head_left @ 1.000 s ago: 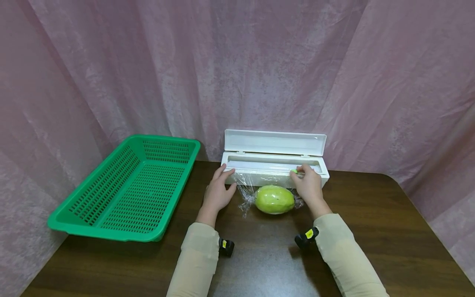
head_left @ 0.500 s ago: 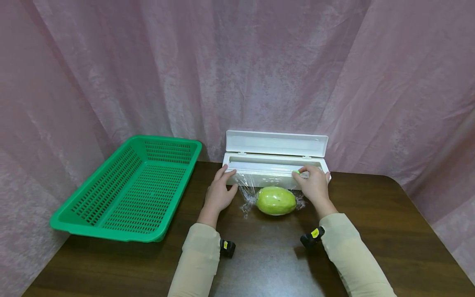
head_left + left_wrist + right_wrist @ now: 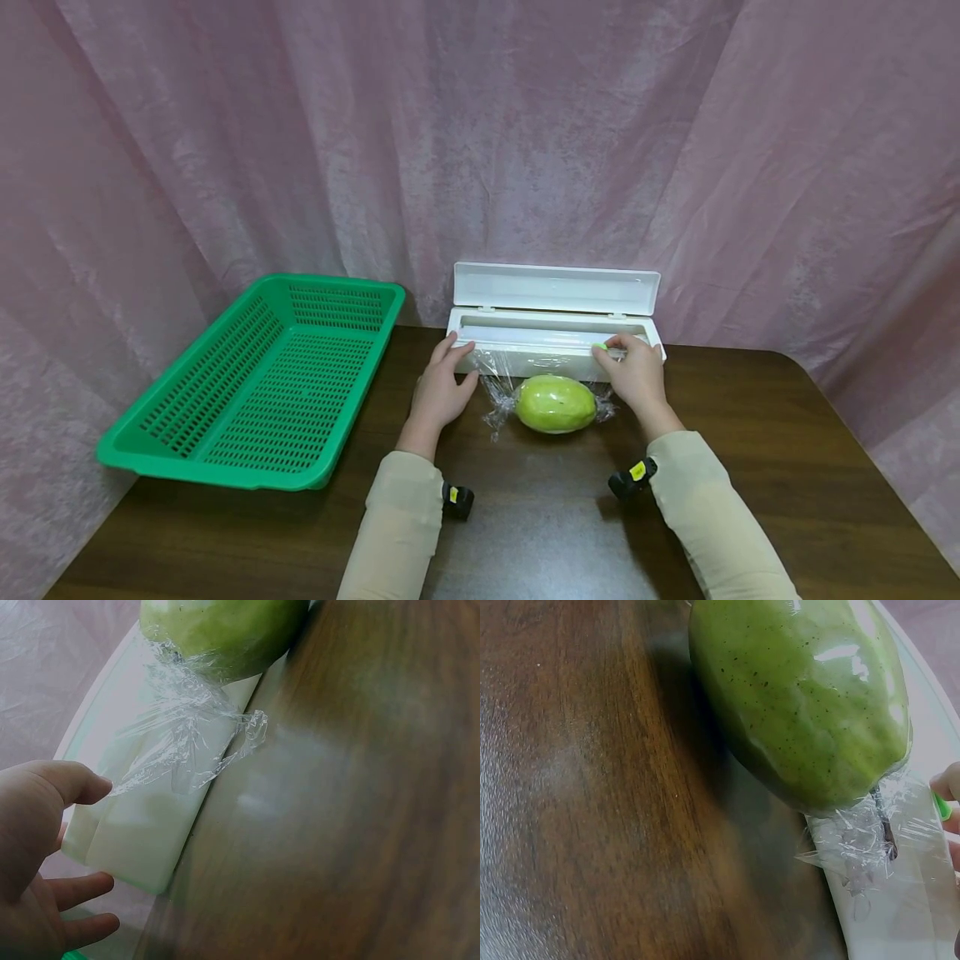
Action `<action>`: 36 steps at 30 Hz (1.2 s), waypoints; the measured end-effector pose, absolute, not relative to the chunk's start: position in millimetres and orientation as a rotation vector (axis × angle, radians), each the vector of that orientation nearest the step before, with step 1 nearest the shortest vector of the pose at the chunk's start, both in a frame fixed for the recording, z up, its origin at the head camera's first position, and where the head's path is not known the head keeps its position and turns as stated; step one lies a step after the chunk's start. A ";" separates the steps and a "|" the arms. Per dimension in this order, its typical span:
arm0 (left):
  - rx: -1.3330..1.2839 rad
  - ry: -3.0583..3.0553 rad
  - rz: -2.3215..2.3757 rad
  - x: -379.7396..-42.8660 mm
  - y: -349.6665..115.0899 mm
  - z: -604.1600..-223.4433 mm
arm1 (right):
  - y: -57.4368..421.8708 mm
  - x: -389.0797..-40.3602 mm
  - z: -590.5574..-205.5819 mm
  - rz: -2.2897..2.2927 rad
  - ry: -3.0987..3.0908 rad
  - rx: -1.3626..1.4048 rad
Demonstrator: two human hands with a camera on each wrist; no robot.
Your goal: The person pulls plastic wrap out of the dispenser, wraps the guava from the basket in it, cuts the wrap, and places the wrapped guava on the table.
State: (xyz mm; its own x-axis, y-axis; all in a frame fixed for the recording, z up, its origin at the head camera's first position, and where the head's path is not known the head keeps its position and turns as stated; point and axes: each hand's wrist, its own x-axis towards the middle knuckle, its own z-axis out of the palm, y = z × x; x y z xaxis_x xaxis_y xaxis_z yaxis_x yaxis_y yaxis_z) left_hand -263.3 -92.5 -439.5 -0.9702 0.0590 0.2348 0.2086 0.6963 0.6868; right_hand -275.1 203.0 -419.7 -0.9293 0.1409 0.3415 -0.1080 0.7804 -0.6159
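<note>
A white cling film dispenser (image 3: 540, 365) stands with its lid up and a film roll inside. In front of it lies an oval green fruit (image 3: 556, 404), dark-specked and stemmed, under clear cling film (image 3: 176, 742) that gathers at both ends and runs up to the box. My left hand (image 3: 441, 390) is at the box's left end, fingers spread along its edge, thumb tip by the film in the left wrist view. My right hand (image 3: 636, 377) pinches a small green slide cutter (image 3: 599, 346) on the front rim, right of centre. The right wrist view catches only those fingertips.
A green plastic basket (image 3: 315, 454) with slotted walls stands to the left on the brown wooden table (image 3: 525, 533). Pink curtains (image 3: 480, 142) hang directly behind the dispenser and at both sides.
My right hand has shifted slightly to the right along the dispenser's rim with the green slide cutter. The left hand, fruit and basket stay in place.
</note>
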 end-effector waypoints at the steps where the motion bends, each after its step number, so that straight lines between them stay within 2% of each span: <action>1: -0.214 -2.712 -1.133 -263.0 -92.4 -439.4 | 203.1 -274.8 -419.8 0.935 -2.602 -0.028; 36: -0.231 -2.721 -1.130 -263.2 -93.2 -436.6 | 207.3 -272.1 -417.2 1.009 -2.604 -0.046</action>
